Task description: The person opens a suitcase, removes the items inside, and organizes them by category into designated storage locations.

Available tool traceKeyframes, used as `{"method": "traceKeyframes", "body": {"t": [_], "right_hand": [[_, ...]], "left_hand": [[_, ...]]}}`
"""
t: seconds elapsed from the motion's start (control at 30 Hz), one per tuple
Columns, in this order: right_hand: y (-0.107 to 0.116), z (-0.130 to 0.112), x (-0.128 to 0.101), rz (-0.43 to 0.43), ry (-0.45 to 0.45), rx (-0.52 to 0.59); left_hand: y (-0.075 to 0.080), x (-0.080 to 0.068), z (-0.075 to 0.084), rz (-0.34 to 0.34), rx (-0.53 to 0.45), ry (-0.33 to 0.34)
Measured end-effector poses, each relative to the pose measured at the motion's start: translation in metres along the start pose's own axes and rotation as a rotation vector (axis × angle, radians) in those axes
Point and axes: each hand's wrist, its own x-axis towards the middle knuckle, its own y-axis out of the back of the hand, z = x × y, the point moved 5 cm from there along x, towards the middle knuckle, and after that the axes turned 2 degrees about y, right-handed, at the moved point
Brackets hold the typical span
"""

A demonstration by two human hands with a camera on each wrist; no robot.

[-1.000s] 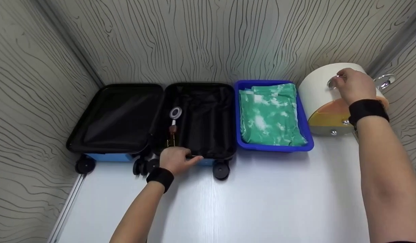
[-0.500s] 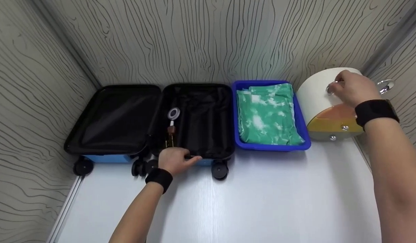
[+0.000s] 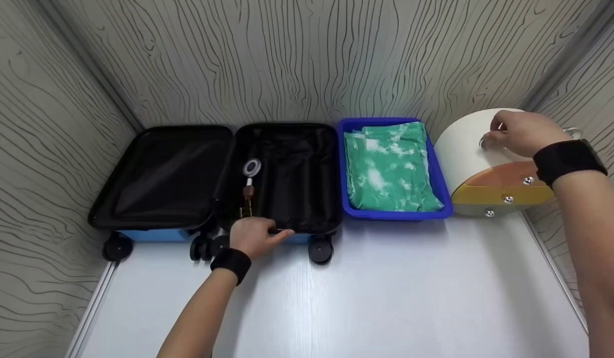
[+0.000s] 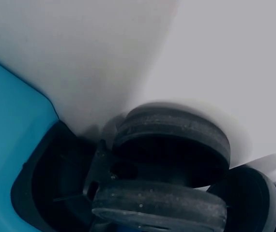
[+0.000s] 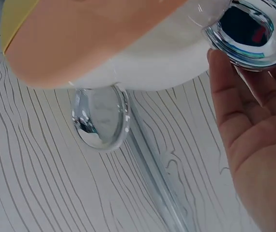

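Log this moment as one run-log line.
left hand: grips front rim of open suitcase | right hand: pinches chrome knob on white round box | blue bin: folded green cloth

**Both arms outstretched**

Left hand [image 3: 255, 237] forward and low, fingers curled, thumb pointing right, black band on the wrist. Right hand [image 3: 518, 132] raised far right, fingers bent downward, palm [image 5: 254, 140] open, forearm angled back, black band likewise.

A blue tray [image 3: 344, 171] of green cloth [image 3: 386, 169] sat at centre frame on the white table [image 3: 386, 298].
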Motion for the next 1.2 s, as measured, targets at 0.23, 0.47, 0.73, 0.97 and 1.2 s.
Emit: {"method": "traceKeyframes", "body": {"t": [0.23,0.47,0.73,0.97,1.2], "right_hand": [[0.004,-0.012,-0.008,-0.102,0.038,-0.077],[0.008,-0.022,-0.018,-0.168,0.049,-0.132],[0.009,-0.032,-0.03,-0.222,0.083,-0.154],[0.012,-0.039,-0.043,-0.272,0.037,-0.137],[0.009,-0.048,-0.052,-0.306,0.025,-0.185]], "left_hand": [[-0.003,0.001,-0.002,-0.024,0.005,0.014],[-0.004,0.001,-0.002,-0.028,-0.005,0.022],[-0.003,0.001,-0.001,-0.027,-0.006,0.017],[-0.002,-0.001,-0.001,-0.029,0.008,0.022],[-0.003,-0.001,-0.001,-0.028,0.003,0.029]]}}
